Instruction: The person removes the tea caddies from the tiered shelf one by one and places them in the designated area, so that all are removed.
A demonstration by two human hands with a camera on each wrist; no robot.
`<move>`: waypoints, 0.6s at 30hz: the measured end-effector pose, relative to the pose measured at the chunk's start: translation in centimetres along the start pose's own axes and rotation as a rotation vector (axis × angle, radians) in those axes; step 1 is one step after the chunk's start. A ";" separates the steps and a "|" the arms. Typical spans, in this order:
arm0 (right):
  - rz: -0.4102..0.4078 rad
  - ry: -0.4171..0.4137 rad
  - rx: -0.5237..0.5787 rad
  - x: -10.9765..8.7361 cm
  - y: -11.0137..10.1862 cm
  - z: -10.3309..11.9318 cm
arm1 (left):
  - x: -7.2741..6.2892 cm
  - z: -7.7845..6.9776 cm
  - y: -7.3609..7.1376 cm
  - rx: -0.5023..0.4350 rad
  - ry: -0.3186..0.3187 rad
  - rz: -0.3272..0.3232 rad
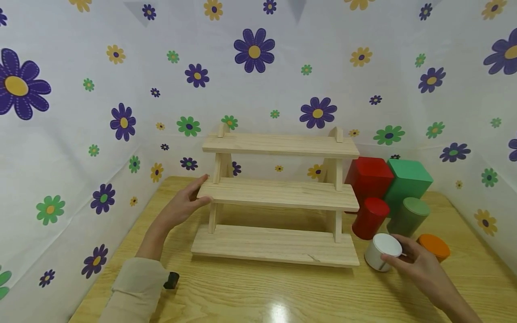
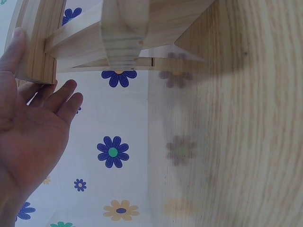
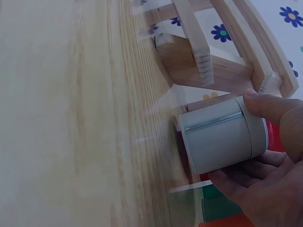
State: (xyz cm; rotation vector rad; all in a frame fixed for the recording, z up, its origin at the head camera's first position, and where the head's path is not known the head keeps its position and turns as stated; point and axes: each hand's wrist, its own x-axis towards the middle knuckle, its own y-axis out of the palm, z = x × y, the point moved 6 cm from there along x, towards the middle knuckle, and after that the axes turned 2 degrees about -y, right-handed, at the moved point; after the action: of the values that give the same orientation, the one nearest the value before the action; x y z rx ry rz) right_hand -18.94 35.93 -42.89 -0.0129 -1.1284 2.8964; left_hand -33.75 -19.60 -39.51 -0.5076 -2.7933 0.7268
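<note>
A three-tier wooden display shelf (image 1: 278, 194) stands on the table. My left hand (image 1: 183, 207) grips the left end of its middle board, thumb at the front and fingers behind; the left wrist view shows this hand (image 2: 35, 125) at the board's edge (image 2: 40, 56). To the right of the shelf, my right hand (image 1: 424, 269) holds a white lidded cylindrical tin (image 1: 379, 253). In the right wrist view the thumb of the hand (image 3: 270, 189) presses by the lid and the fingers pass beneath the tin (image 3: 218, 137). I cannot tell whether its base touches the table.
Behind the white tin stand a red tin (image 1: 370, 218) and a green tin (image 1: 409, 216). Further back are a red box (image 1: 369, 175) and a green box (image 1: 409, 179). An orange tin (image 1: 434, 246) is partly behind my right hand. Flower-printed cloth (image 1: 258, 94) surrounds the wooden table (image 1: 226, 287).
</note>
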 end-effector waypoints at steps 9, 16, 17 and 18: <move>0.008 0.015 -0.017 0.2 0.1 -0.5 | -0.1 0.0 0.1 -0.008 -0.003 0.000; 0.013 0.027 -0.018 0.3 0.2 -0.7 | 0.0 0.0 0.0 -0.003 -0.009 -0.007; 0.014 0.027 -0.017 0.3 0.2 -0.8 | 0.0 0.0 0.0 -0.004 -0.009 -0.008; 0.017 0.029 -0.015 0.3 0.2 -0.8 | 0.0 0.0 0.0 -0.003 -0.005 -0.007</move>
State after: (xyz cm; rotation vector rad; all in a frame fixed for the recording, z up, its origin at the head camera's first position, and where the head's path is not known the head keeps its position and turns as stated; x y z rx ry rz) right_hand -19.23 36.31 -43.60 -0.0645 -1.1517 2.8922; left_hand -33.74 -19.59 -39.48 -0.4973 -2.8002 0.7230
